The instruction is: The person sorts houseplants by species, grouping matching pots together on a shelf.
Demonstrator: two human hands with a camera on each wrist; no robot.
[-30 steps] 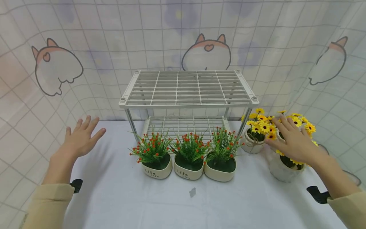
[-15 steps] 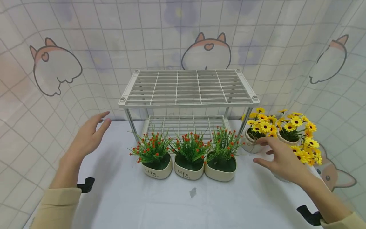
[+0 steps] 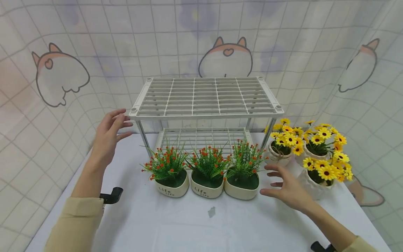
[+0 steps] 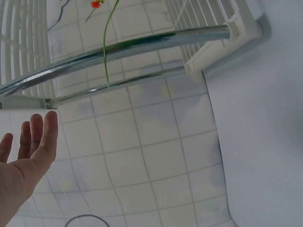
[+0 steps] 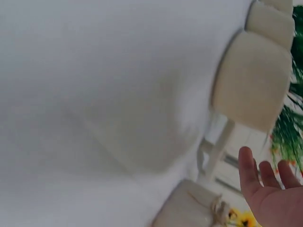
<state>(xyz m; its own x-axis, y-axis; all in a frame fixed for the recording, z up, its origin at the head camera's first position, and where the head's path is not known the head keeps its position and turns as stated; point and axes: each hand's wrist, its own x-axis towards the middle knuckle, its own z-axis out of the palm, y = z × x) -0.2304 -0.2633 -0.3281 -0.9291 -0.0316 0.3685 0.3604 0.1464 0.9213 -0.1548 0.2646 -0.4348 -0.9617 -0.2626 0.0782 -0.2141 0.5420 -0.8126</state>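
A white two-tier wire rack stands at the back of the table. My left hand is open in the air just left of the rack's front left corner, holding nothing; its straight fingers show in the left wrist view. Three cream pots of red-flowered plants stand in a row in front of the rack. My right hand is open, fingers spread, just right of the rightmost cream pot, not touching it. The right wrist view shows that hand's fingers beside the blurred cream pots.
Three white pots of yellow flowers cluster at the right, behind my right hand. The table wears a white cloth with a small dark spot. A tiled curtain with cat drawings closes in the back and sides.
My right hand has left the yellow flowers and moved left and down toward the rightmost cream pot. My left hand rose and moved right toward the rack's front left corner.
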